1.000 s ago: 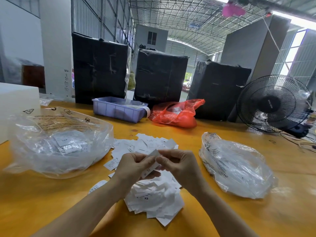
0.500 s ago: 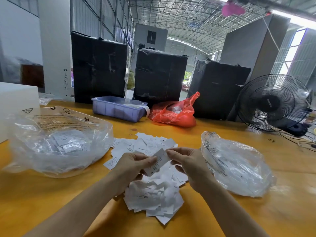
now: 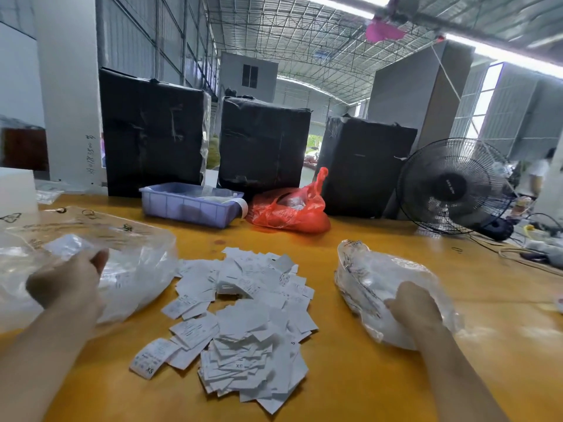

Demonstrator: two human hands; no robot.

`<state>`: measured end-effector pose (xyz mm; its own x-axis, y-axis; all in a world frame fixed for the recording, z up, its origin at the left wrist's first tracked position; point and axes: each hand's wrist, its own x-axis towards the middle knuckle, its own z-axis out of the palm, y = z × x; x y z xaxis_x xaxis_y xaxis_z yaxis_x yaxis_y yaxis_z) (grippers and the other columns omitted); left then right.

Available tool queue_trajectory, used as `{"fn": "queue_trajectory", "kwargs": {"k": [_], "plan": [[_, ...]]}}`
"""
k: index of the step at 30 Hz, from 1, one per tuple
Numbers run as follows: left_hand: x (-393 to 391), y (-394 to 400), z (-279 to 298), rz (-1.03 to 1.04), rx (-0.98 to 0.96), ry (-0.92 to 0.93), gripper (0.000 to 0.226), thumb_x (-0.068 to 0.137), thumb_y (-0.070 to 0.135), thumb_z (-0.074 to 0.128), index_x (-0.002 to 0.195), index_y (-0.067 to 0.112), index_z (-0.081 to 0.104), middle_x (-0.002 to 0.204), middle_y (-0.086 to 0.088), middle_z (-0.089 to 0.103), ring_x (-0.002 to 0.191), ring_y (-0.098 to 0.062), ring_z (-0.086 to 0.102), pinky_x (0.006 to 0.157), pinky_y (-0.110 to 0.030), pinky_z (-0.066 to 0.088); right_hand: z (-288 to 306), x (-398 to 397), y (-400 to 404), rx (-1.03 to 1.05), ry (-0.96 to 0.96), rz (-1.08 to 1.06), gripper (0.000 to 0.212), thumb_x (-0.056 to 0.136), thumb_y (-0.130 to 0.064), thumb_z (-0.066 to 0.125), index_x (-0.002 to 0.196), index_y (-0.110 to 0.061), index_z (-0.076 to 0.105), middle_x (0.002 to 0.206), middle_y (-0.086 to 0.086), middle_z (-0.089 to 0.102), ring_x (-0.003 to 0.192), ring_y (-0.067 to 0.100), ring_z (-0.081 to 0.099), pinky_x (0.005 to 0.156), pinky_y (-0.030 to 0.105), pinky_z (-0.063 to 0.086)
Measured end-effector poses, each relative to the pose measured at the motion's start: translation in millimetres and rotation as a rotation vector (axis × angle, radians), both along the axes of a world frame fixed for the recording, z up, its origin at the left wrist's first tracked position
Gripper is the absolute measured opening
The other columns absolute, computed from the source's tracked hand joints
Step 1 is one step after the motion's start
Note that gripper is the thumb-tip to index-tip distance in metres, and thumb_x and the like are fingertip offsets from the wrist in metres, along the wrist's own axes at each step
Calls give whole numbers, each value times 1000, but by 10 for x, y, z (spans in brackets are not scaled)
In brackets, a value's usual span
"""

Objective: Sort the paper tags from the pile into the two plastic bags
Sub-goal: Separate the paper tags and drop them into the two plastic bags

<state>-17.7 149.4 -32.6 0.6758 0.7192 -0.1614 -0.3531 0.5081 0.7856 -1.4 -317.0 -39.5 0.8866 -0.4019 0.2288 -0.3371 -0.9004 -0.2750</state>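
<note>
I see the pile of paper tags (image 3: 243,315) mid-bench (image 3: 350,385). Left of the pile, my left hand (image 3: 68,284) reaches into the left plastic bag (image 3: 140,254); right of it, my right hand (image 3: 411,306) enters the right plastic bag (image 3: 374,275). I cannot tell either grasp.

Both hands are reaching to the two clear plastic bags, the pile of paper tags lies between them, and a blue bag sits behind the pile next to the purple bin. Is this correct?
Not quite: the bag behind the pile of paper tags is red, not blue, as the head view shows. The rest holds: the left hand is at the left clear bag, the right hand at the right clear bag, the purple bin beside.
</note>
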Motion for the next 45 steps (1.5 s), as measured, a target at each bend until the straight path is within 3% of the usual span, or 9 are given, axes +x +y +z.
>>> {"fn": "queue_trajectory", "kwargs": {"k": [5, 9, 11, 16, 20, 27, 32, 37, 45], "plan": [[69, -74, -16, -59, 19, 138, 48, 98, 15, 40, 144, 2, 30, 121, -9, 61, 79, -5, 68, 67, -14, 53, -24, 26, -45, 9, -39, -55, 24, 89, -16, 62, 71, -10, 46, 80, 8, 58, 77, 27, 55, 58, 26, 38], [-4, -264, 42, 40, 185, 146, 55, 90, 8, 50, 140, -1, 29, 105, -16, 66, 70, -13, 70, 60, -19, 56, -8, 10, -35, 35, -101, -87, 21, 85, 5, 48, 68, -4, 56, 66, 7, 51, 68, 26, 51, 49, 25, 33], [-90, -374, 64, 163, 352, 132, 56, 85, 7, 57, 136, 10, 33, 113, -17, 61, 88, -24, 69, 75, -31, 57, 2, 14, -12, 40, -142, -76, 19, 85, 7, 47, 79, 3, 65, 76, 15, 60, 72, 28, 52, 57, 28, 38], [-242, -731, 77, 204, 734, -19, 36, 93, 3, 49, 126, 3, 37, 101, -13, 61, 73, -21, 63, 56, -21, 53, 19, 14, 24, 73, -300, -30, 25, 82, 9, 53, 99, 2, 70, 104, 23, 66, 99, 38, 59, 82, 39, 50], [-333, -1022, 47, 93, 916, -59, 26, 91, -1, 50, 116, 3, 45, 101, -15, 66, 83, -30, 66, 72, -38, 53, 53, -10, 84, 198, -527, -14, 24, 84, 8, 53, 104, 3, 67, 106, 25, 65, 99, 39, 59, 78, 36, 45], [-404, -1282, -73, -101, 1043, -76, 19, 89, 0, 55, 102, 13, 50, 90, 0, 68, 80, -6, 62, 63, -15, 46, 338, -196, 663, 313, -989, 259, 9, 88, 3, 59, 94, 3, 66, 92, 20, 66, 83, 31, 64, 73, 36, 50], [-460, -1408, -79, -545, 842, -121, 17, 87, 26, 63, 97, 13, 58, 85, -6, 73, 77, -15, 68, 62, -21, 54, 392, -472, 1358, 1501, -492, 578, 10, 90, 0, 56, 93, -9, 60, 88, 9, 64, 73, 14, 68, 67, 23, 57], [-502, -1483, -39, -1039, 512, -42, 72, 69, 67, 63, 100, 2, 65, 80, -13, 70, 66, -22, 67, 58, -29, 55, 181, -591, 1714, 1301, -339, 717, 9, 86, -1, 63, 88, -9, 66, 79, 5, 65, 73, 15, 61, 72, 27, 55], [-525, -1457, -62, -886, 641, -11, 7, 79, 3, 71, 83, -2, 71, 64, -11, 68, 50, -12, 57, 50, -19, 49, 135, -573, 1678, 1261, -226, 794, 19, 79, -3, 72, 96, -8, 65, 73, 1, 65, 66, 11, 63, 63, 21, 52]]}}
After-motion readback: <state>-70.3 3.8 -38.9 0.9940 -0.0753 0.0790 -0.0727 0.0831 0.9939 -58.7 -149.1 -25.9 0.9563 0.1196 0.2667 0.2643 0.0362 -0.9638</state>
